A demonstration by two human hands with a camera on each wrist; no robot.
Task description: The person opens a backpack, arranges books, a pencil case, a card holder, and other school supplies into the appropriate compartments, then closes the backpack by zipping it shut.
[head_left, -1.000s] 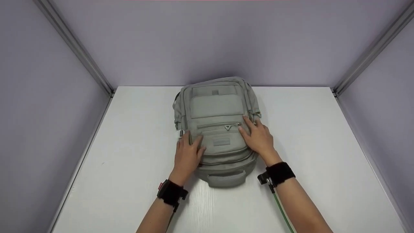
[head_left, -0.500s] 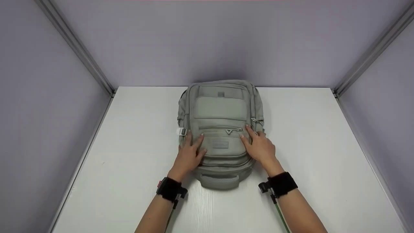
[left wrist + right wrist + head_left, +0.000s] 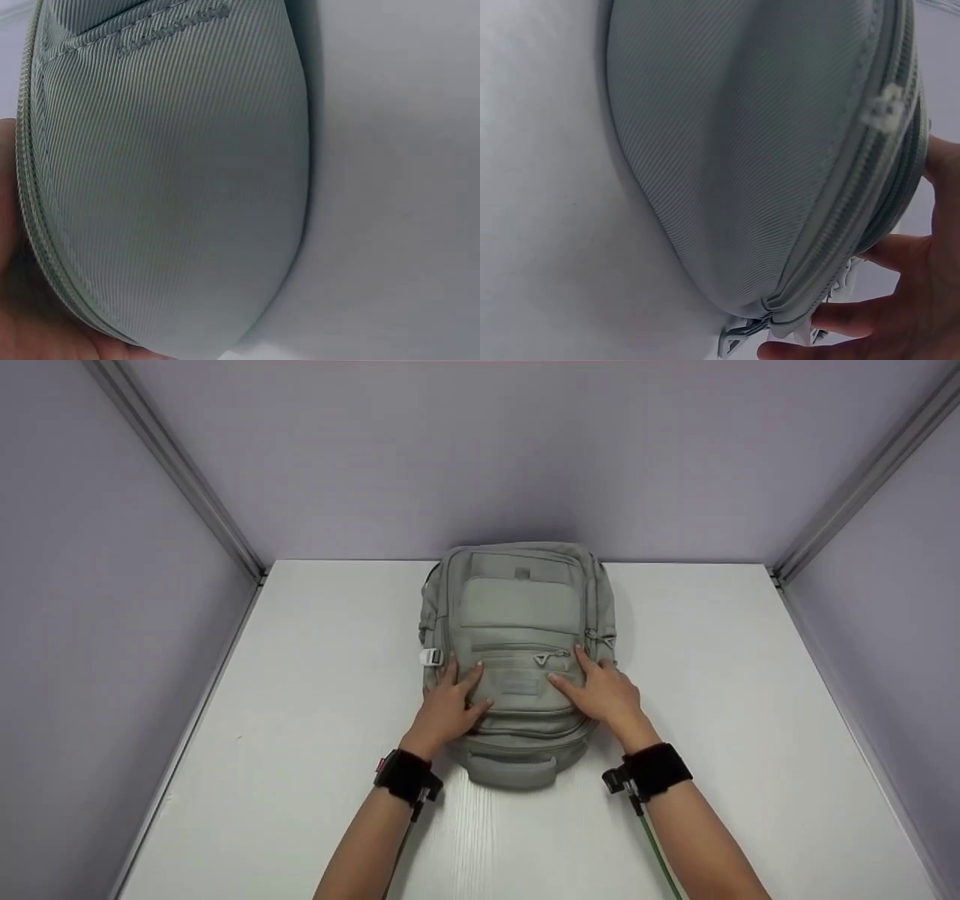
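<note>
Since the earlier frames the backpack [image 3: 519,660] has slid a little to the right and turned slightly straighter on the white worktop [image 3: 300,697], and both hands have shifted with it. It lies flat, front face up, near the far edge of the worktop, its carry handle [image 3: 512,769] at the end nearest the person.

The left hand [image 3: 450,706] rests on the backpack's near left part, fingers straight and spread, gripping nothing; a white buckle [image 3: 430,657] sits just beyond its fingertips at the pack's left edge. The right hand [image 3: 604,694] lies on the near right part, likewise flat with relaxed fingers, its index finger close to the triangular zip pull [image 3: 541,659] of the front pocket.

In the left wrist view the pack's ribbed grey fabric and a zip line fill the picture, with the palm at the lower left. In the right wrist view the fingers [image 3: 855,315] touch the backpack's zipped edge beside metal zip pulls.
</note>
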